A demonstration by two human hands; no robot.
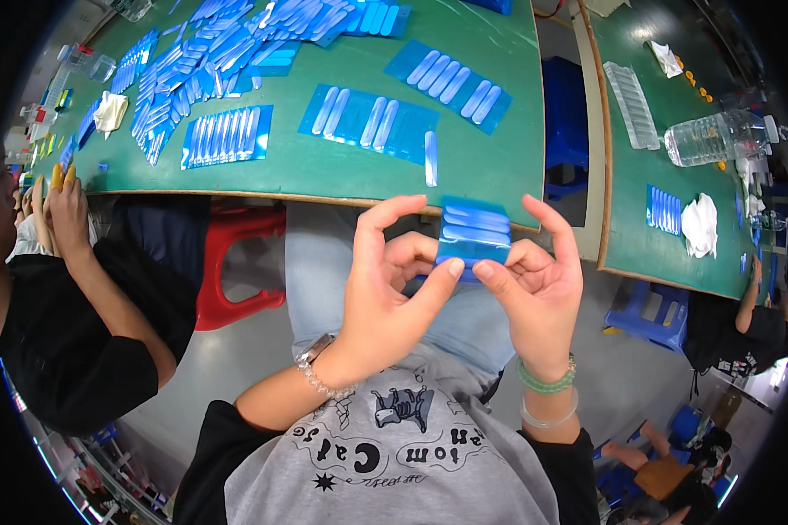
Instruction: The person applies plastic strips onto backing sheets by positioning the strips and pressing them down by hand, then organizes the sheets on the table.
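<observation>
Between my two hands is a small piece of blue film (474,234) with a few long, rounded strips on it, above my lap at the table's near edge. My left hand (392,278) pinches its left side between thumb and fingers, index finger raised. On the other side my right hand (538,293) grips the right edge the same way. One loose strip (431,159) lies on the table just beyond the film. Past it are two blue film sheets, one nearer (359,119) and one farther (451,80), each with strips and bare gaps.
A green table (280,171) carries a big heap of blue strip sheets (228,52) and another sheet (227,137). At left a co-worker's hands (66,206) hold something small. A red stool (236,271) stands below; a second table (626,223) with a clear bottle (714,140) is at right.
</observation>
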